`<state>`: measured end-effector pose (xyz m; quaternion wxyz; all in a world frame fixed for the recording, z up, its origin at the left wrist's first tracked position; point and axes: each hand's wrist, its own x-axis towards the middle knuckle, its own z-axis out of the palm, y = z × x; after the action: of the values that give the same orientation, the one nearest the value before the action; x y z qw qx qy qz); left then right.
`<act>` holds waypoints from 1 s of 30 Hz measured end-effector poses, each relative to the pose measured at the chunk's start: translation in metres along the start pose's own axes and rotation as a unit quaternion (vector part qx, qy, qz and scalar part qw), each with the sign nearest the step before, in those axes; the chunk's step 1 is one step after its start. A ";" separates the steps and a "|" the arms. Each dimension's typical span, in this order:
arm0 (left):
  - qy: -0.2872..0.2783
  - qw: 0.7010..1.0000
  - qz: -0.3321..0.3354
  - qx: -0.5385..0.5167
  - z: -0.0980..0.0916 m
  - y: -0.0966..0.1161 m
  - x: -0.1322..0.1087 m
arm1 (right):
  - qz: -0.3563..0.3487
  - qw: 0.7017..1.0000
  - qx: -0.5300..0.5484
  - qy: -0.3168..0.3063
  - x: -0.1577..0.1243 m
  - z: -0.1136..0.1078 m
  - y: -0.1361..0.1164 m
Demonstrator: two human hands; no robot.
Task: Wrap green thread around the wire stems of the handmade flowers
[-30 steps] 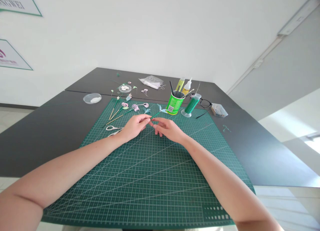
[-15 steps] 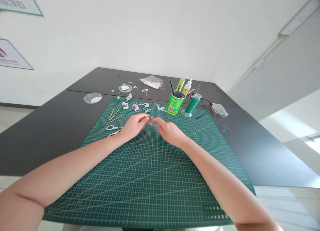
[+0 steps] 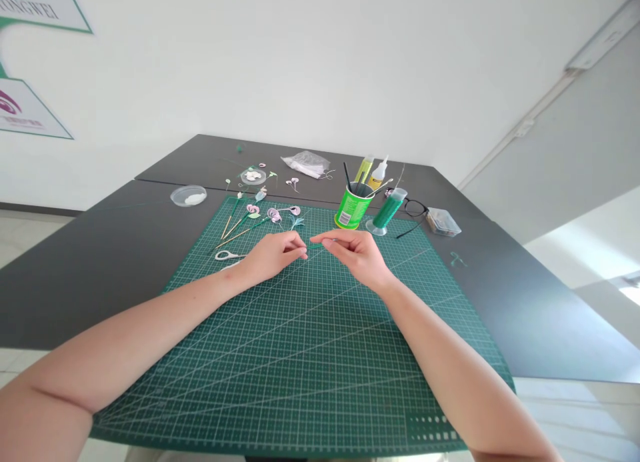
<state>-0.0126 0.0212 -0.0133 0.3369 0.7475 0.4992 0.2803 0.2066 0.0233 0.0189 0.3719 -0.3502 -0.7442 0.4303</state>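
Both hands meet over the far half of a green cutting mat [image 3: 300,355]. My left hand [image 3: 273,254] pinches one end of a thin green stem [image 3: 315,246], and my right hand [image 3: 356,254] pinches the other end, fingers curled. The stem lies roughly level between the two hands, just above the mat. Its far end is hidden behind my right fingers. Several small paper flowers on sticks [image 3: 260,217] lie on the mat just beyond my left hand.
White scissors [image 3: 229,256] lie left of my left hand. A green cup of tools [image 3: 351,209], a green tube on a stand [image 3: 386,211], glue bottles [image 3: 376,172], glasses [image 3: 413,209], a small clear box [image 3: 442,221], a plastic bag [image 3: 306,163] and two clear dishes [image 3: 188,196] stand on the dark table [image 3: 100,249].
My right hand has lifted off the mat and closed on the stem's right end. The stem has swung from pointing away to lying level between the hands.
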 end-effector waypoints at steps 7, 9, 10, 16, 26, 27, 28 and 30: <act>-0.028 0.994 0.078 0.076 0.005 0.004 -0.006 | 0.011 0.999 -0.035 0.035 0.002 -0.008 0.003; -0.033 0.992 0.093 0.078 0.004 0.006 -0.007 | 0.004 0.998 -0.045 0.045 0.002 -0.010 0.002; -0.036 0.992 0.097 0.078 0.004 0.007 -0.007 | 0.001 0.998 -0.049 0.047 0.003 -0.011 0.002; -0.067 0.989 0.115 0.070 0.004 0.011 -0.008 | -0.010 0.996 -0.070 0.045 0.005 -0.014 0.006; -0.081 0.985 0.150 0.035 0.005 0.013 -0.010 | 0.019 0.997 -0.071 0.033 0.009 -0.018 0.011; -0.080 0.985 0.152 0.033 0.004 0.013 -0.010 | 0.021 0.997 -0.068 0.033 0.010 -0.018 0.012; -0.078 0.985 0.150 0.030 0.004 0.014 -0.010 | 0.024 0.997 -0.064 0.033 0.011 -0.018 0.013; -0.071 0.987 0.141 0.024 0.004 0.015 -0.011 | 0.039 0.998 -0.046 0.032 0.012 -0.019 0.015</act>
<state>-0.0049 0.0064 -0.0052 0.3107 0.8363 0.3700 0.2590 0.2198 0.0459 0.0154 0.3619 -0.4095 -0.7367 0.3983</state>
